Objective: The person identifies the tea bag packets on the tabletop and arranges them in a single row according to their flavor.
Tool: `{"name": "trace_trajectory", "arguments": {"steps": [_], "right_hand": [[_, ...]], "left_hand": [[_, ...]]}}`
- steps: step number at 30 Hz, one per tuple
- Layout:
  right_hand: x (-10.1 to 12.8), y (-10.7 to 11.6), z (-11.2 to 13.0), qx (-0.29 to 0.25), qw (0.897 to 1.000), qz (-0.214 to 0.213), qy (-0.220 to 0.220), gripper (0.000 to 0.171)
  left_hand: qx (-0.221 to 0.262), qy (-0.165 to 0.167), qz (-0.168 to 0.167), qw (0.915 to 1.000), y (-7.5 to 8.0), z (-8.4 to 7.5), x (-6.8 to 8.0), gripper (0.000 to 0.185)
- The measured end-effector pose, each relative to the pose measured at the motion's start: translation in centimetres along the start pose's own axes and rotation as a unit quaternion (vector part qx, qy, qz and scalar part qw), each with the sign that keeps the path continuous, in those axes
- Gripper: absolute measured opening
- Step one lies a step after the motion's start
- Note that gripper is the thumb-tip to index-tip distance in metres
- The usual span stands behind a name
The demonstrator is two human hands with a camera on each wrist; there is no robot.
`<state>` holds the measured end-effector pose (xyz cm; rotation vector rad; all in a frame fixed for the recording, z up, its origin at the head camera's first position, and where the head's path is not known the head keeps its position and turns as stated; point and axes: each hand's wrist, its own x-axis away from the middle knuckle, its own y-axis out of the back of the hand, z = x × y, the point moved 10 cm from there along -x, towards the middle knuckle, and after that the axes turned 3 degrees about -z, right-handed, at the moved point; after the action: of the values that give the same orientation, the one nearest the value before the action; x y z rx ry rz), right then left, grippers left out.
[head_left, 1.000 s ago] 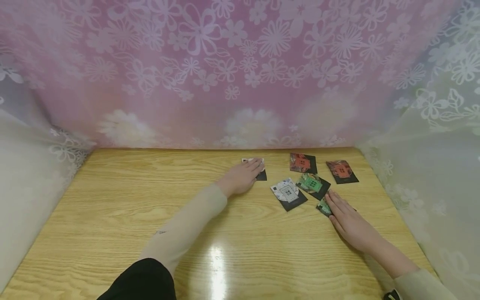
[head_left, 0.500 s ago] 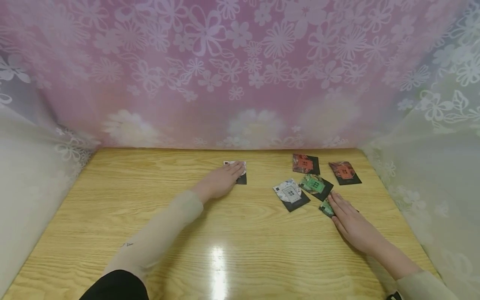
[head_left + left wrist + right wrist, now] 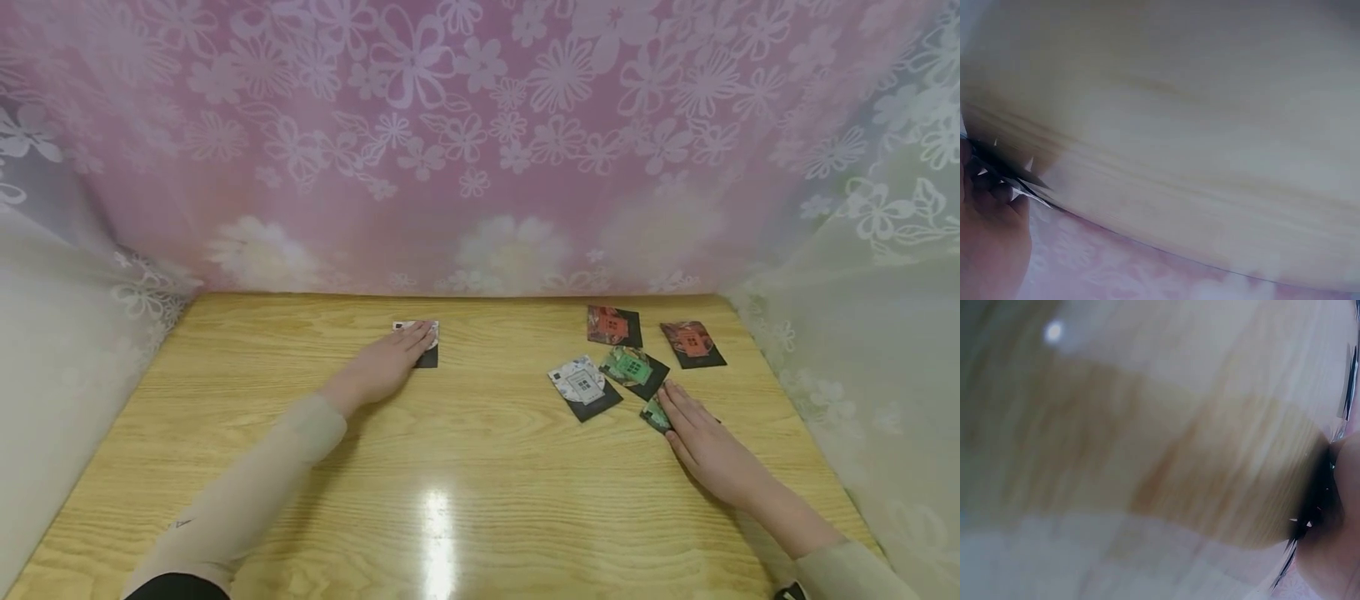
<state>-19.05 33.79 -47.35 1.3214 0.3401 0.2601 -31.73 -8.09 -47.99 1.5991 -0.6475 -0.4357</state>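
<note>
In the head view, my left hand (image 3: 375, 368) lies with straight fingers on a flat white-and-black square packet (image 3: 427, 359), covering much of it. The left wrist view catches that hand (image 3: 991, 237) at its left edge, close over the packet's dark edge. Farther right, the fingers of my right hand (image 3: 705, 446) stretch out over a green-and-black packet (image 3: 655, 416), mostly hidden beneath them. Just beyond these fingertips is a second green packet (image 3: 634, 370), slightly tilted on the table. To its left sits another white-and-black packet (image 3: 585, 387).
Two red-and-black packets, one at the back (image 3: 613, 326) and one at the right (image 3: 692, 344), lie on the wooden table (image 3: 480, 492). A pink flowered curtain (image 3: 480, 167) hangs along the table's back edge; pale cloth (image 3: 870, 350) flanks the sides.
My left hand has slid the white-and-black packet leftward along the back of the table. The right hand stays on its green packet, and the other packets keep their places.
</note>
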Motion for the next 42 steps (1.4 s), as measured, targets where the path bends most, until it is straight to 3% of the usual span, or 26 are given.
{"name": "trace_trajectory", "arguments": {"steps": [14,23,29,42], "right_hand": [[0.1,0.1,0.2,0.007,1.0,-0.009,0.011,0.062],[0.1,0.0,0.0,0.007,1.0,-0.011,0.007,0.063],[0.1,-0.1,-0.2,0.008,1.0,-0.007,0.004,0.063],[0.1,0.1,0.0,0.012,1.0,-0.013,0.013,0.062]], "left_hand": [[-0.004,0.022,-0.046,0.9987,0.7,5.1,5.9,0.054],[-0.007,0.03,-0.04,0.9987,0.8,7.8,9.4,0.056],[-0.024,0.037,-0.038,0.9983,1.1,9.1,10.7,0.057],[-0.021,0.047,-0.028,0.9983,1.1,10.9,12.1,0.058]]}}
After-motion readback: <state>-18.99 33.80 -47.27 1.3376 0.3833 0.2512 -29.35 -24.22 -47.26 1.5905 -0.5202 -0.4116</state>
